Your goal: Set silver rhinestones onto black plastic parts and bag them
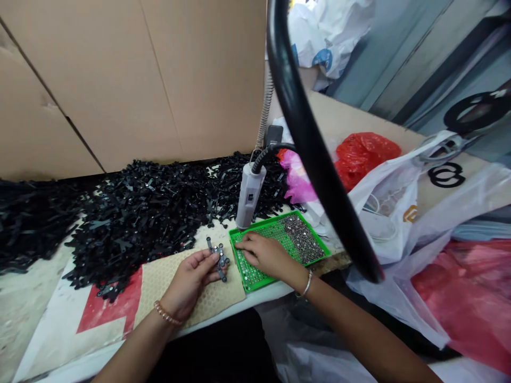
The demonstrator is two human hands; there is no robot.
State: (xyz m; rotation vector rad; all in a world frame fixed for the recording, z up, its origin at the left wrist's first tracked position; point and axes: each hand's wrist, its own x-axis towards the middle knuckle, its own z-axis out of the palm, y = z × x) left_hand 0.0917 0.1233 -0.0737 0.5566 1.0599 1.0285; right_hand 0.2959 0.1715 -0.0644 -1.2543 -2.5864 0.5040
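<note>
My left hand [192, 279] is closed around a small dark plastic part [218, 257] with several arms and round metal pieces at its joints. It holds the part above a tan textured mat [159, 282]. My right hand [261, 252] reaches over a green tray [236, 260] with rows of small holes, many holding tiny metal pieces. Its thumb and index finger come together near the tray's left side; whatever lies between them is too small to see. Just behind those fingers hangs a grey-white electric screwdriver [249, 197], its tip close to the tray's back-left edge.
Large heaps of black plastic parts [139, 207] cover the bench's rear and left. Loose small metal pieces [305, 239] fill the tray's right end. A thick black tube [315, 143] crosses the foreground. Red [363, 157] and white plastic bags [399, 191] lie to the right.
</note>
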